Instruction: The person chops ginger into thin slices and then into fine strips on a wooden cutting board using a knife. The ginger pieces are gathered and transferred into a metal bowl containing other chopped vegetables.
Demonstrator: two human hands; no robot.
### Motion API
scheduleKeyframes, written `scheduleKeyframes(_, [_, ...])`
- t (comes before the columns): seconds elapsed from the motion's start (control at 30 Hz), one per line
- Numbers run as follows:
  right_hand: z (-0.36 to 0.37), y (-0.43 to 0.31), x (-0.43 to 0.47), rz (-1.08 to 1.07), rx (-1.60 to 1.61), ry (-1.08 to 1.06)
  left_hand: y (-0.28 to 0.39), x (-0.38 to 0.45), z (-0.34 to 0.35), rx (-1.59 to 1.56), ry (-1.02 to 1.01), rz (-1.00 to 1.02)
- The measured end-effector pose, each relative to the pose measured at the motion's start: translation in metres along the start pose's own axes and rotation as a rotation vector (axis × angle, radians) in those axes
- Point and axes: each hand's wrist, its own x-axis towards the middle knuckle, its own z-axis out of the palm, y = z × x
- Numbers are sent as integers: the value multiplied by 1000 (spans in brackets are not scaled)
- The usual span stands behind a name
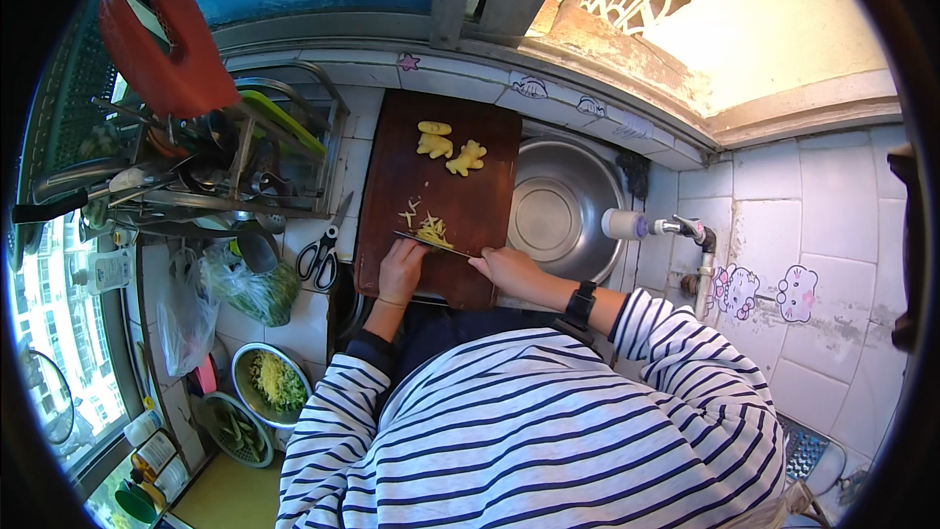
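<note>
On a dark brown cutting board, my right hand grips the handle end of a knife. The blade points left across the board's near part. My left hand has its fingers bent at the left end of the blade; what lies under them is hidden. Thin yellow ginger strips lie in a small pile just beyond the blade, with a few more scattered to the left. Peeled ginger pieces rest near the far end of the board.
A steel basin sits right of the board, below a tap. Scissors lie on the left beside bagged greens. Nearer are a bowl of chopped food and a colander. A metal rack holds utensils.
</note>
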Motion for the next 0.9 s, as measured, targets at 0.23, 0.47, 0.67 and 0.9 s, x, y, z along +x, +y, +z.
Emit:
scheduleKeyframes(0.23, [-2,-1,8,-3,94,3,1,3,-3,-20,-16,12])
scheduleKeyframes(0.47, [-7,0,-2,2,73,-56,-1,1,0,-3,-43,7])
scheduleKeyframes(0.67, [3,-6,16,7,122,-24,-1,1,0,-6,-46,-2])
scheduleKeyframes(0.9, [-11,1,-6,11,120,-79,0,1,0,12,-45,6])
